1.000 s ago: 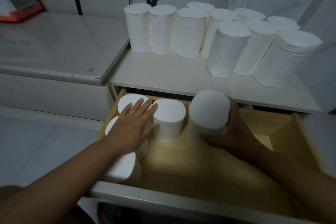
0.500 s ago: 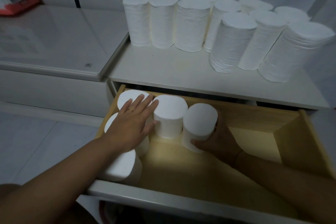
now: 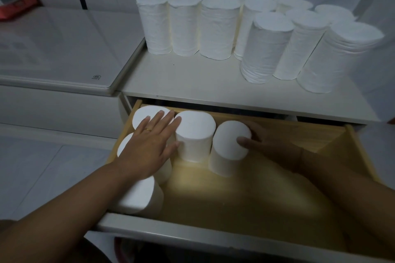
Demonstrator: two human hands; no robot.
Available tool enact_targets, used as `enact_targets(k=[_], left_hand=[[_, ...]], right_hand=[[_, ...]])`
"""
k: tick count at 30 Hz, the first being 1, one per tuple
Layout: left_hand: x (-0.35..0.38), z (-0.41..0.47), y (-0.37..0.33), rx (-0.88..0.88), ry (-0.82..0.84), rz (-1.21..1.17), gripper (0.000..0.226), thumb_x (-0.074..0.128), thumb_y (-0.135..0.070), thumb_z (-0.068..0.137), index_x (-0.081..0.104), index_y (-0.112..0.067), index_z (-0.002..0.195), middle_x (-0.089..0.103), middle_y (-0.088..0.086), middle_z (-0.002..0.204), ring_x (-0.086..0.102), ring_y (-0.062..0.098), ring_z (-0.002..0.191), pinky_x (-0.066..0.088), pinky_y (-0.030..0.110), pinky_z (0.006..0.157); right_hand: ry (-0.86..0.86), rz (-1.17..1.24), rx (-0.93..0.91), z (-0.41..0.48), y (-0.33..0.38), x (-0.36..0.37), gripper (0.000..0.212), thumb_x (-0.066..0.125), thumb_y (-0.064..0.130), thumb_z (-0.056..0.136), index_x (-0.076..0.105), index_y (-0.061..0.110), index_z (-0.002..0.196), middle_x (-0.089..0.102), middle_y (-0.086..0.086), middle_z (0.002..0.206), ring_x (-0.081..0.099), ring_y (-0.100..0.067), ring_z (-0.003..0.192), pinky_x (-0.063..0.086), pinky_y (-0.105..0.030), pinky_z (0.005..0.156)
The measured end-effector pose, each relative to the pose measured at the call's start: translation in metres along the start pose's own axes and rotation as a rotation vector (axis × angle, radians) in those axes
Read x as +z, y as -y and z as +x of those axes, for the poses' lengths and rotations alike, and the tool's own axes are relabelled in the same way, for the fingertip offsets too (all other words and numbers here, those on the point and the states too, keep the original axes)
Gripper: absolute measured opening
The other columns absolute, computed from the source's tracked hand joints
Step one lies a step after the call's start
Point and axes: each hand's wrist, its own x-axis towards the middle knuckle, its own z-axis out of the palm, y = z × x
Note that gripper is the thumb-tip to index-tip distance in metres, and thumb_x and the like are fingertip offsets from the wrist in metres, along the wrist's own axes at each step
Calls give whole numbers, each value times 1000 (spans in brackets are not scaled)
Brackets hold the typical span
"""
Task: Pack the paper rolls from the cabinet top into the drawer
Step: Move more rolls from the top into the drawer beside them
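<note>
The white cylindrical paper roll [image 3: 228,151] stood upright in the back row of the pale wooden drawer [image 3: 245,198], just beside a second white roll [image 3: 195,132] on its left. The right hand [image 3: 271,145] grasped it, the thumb laid over its flat top and the fingers curled round its far side. The left hand [image 3: 147,147] held nothing. It lay flat with straight fingers on the rolls along the drawer's left wall, its fingertips reaching the second white roll, and a gold ring [image 3: 148,129] showed on one finger. A back corner roll [image 3: 143,114] and a front corner roll [image 3: 139,196] stood on that side, with another between them mostly covered by the palm. The drawer was pulled out beneath the white cabinet top [image 3: 192,85], where a cluster of tall white paper rolls [image 3: 218,30] stood upright toward the back and right. A glass-covered white surface [image 3: 64,49] adjoined the cabinet on the left, with a red box [image 3: 17,4] at its far corner.
</note>
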Motion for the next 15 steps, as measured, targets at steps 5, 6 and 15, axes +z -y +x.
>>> enact_targets(k=[5,6,15], left_hand=[[-1,0,-1,-3,-4,-27,62,12,-56,93,4,-32,149,-5,-12,156,-15,6,141,-11,27,114],[-1,0,-1,-2,-2,-22,61,11,-57,94,3,-32,149,-5,-11,156,-15,6,141,-11,28,114],[1,0,0,-8,14,-23,66,11,-58,90,3,-32,149,-4,-10,157,-12,9,144,-7,32,117]], right_hand=[[67,13,290,15,10,-2,37,60,41,86,51,34,121,59,0,120,57,-23,109,53,-44,90],[81,5,328,14,11,-2,37,60,44,85,49,37,119,58,2,118,58,-22,107,55,-43,86],[177,37,517,-15,25,18,60,62,55,69,44,22,116,62,-9,107,68,-21,82,59,-27,67]])
